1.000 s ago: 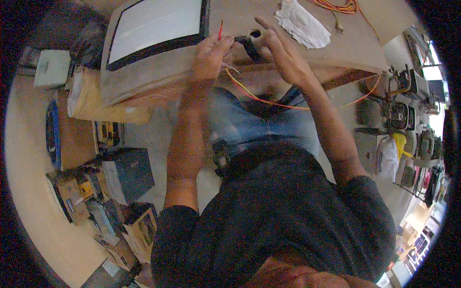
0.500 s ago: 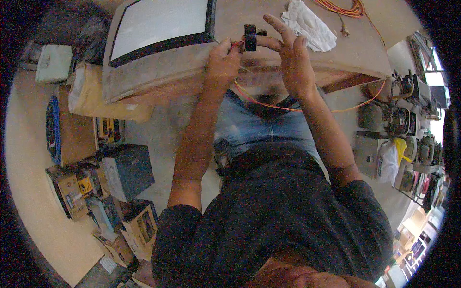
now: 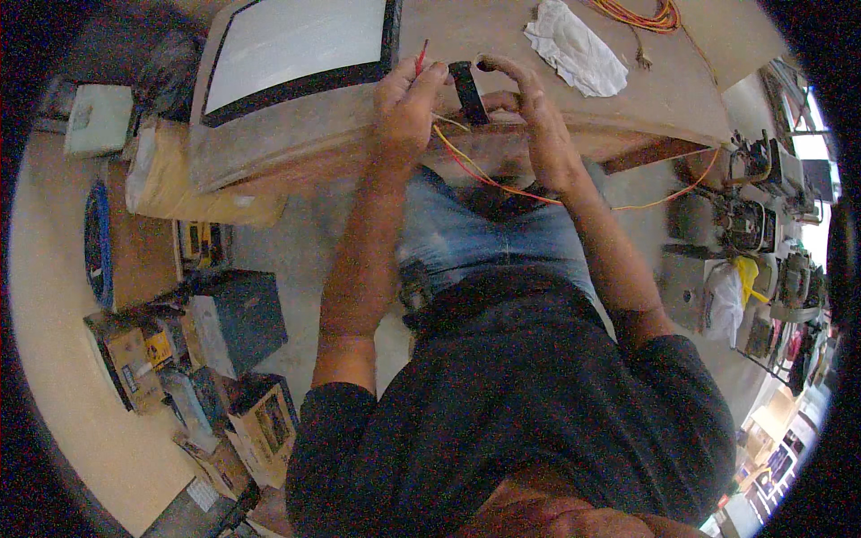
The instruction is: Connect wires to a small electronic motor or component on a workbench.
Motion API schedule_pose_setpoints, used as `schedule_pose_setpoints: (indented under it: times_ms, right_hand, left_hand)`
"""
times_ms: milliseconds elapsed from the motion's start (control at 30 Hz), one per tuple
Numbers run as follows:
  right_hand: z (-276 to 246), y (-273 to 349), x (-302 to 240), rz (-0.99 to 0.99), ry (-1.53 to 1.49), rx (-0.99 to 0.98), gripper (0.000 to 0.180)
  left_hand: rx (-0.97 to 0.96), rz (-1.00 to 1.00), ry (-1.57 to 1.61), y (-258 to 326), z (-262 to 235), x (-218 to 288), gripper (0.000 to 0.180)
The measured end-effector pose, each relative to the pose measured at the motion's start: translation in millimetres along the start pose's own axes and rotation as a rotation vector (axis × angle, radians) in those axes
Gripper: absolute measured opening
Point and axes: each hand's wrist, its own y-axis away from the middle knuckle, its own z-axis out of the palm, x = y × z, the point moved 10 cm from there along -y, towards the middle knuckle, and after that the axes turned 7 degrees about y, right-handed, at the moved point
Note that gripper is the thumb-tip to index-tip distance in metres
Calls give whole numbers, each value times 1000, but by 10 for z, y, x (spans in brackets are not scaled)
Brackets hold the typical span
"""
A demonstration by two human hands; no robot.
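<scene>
My left hand (image 3: 404, 109) is closed in a pinch on a red wire (image 3: 422, 52), whose end sticks up above the fingertips. From below that hand a red and yellow cable (image 3: 516, 191) sags across in front of my lap and rises to the right. Between my hands is a roll of black tape (image 3: 469, 93), seen nearly edge-on and tilted. My right hand (image 3: 543, 130) is at the roll's right side, fingers curved, with the lower ones reaching its edge. Exactly how the fingers grip the roll is hard to make out.
A wooden table (image 3: 296, 143) stands before me, bearing a black-framed white panel (image 3: 300, 54) at left. A white cloth (image 3: 578, 49) and coiled orange cable (image 3: 659, 18) lie at right. Boxes (image 3: 240, 323) fill the floor at left; machines (image 3: 749, 220) stand at right.
The tape roll has tilted and dropped slightly toward me. My right hand's raised fingers have curled in toward it. My left hand has turned, and the red wire end now points upward.
</scene>
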Motion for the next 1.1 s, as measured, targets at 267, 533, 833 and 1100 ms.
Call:
schedule_pose_setpoints:
  times_ms: [267, 533, 833, 1100]
  right_hand:
    - [-243, -775, 82, -27, 300, 29, 66]
    - [-125, -112, -257, -67, -417, 157, 83]
    - [-87, -101, -229, -26, -151, 91, 84]
    - [-144, -453, -253, -163, 480, 45, 84]
  left_hand:
    - [-219, 13, -112, -3, 168, 10, 21]
    - [-28, -65, -131, -14, 40, -270, 19]
    - [104, -40, -16, -30, -107, -33, 22]
    - [-147, -272, 196, 35, -27, -135, 27]
